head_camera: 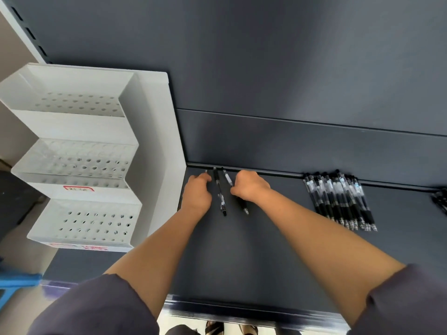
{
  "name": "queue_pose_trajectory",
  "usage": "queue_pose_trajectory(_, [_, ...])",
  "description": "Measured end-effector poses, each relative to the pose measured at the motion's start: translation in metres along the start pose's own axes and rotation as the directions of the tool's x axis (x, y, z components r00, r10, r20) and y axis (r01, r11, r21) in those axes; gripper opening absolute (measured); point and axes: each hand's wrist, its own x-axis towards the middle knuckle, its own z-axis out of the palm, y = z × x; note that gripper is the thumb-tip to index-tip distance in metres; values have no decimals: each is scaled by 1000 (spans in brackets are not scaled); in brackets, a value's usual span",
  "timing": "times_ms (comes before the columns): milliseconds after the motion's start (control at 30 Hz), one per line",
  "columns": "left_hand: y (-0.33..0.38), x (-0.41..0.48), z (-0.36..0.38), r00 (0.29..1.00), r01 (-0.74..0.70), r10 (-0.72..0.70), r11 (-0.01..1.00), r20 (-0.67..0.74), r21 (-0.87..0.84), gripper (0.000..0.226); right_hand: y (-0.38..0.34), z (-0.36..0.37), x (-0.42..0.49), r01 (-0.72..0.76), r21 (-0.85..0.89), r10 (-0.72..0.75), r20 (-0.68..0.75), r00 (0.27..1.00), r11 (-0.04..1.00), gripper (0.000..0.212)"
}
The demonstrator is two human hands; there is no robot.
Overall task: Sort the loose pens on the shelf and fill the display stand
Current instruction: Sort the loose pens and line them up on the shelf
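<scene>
Although the dark shelf (pixel 242 257) fills most of the view, its front lip is smeared with blur and its right end runs out of frame. Behind it rises a dark back panel (pixel 290 68). At the shelf's left end stands the white display stand (pixel 164 141), three stepped tiers of round holes; its red labels are too blurred to read, and its left side is partly cut off. Both bare forearms reach in from dark sleeves (pixel 96 308) at the bottom edge.

Well to the right, a bundle of pens (pixel 338 199) lies flat against the rear lip, black grips toward the person (the count is impossible to make out). Further pens at the far right edge (pixel 440 200) are mostly cut off.

Just beside the stand, the left hand (pixel 197 191) has its fingers curled down toward the shelf. Only a pale tip of the left pen (pixel 206 170) shows past the fingertips, so I cannot tell whether the hand grips it or merely covers it. The right hand (pixel 250 186) is curled round the right pen (pixel 228 178), hiding its middle; the clip end sticks out beyond the fingers and the tip emerges under the wrist. Between the hands the middle pen (pixel 219 192) lies free on the shelf, touching neither.
</scene>
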Motion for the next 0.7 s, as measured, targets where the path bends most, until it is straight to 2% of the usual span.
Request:
queue_pose_trajectory(133, [8, 4, 4, 996, -64, 61, 997, 58, 47, 52, 15, -6, -2, 7, 169, -15, 40, 999, 986, 13])
queue_pose_trajectory(233, [12, 4, 9, 973, -183, 146, 959, 178, 214, 53, 24, -7, -4, 16, 216, -28, 50, 998, 976, 5])
queue_pose_trajectory(300, [13, 3, 11, 959, -248, 193, 925, 207, 287, 47, 29, -6, -6, 21, 241, -36, 57, 998, 970, 2])
queue_pose_trajectory(400, [17, 0, 10, 952, -296, 254, 911, 173, 288, 32, 35, -5, -7, 24, 309, -39, 41, 998, 951, 11])
queue_pose_trajectory(500, [20, 0, 12, 937, -327, 274, 907, 219, 264, 22, 40, -6, -9, -5, 404, -15, 47, 999, 915, 21])
queue_pose_trajectory(600, [25, -2, 15, 911, -389, 320, 878, 262, 279, 12, 50, -8, -15, -42, 512, 23, 43, 999, 858, 17])
queue_pose_trajectory(700, [33, -1, 19, 892, -437, 374, 856, 252, 275, 14, 62, -12, -22, -64, 607, 59, 29, 998, 792, 13])
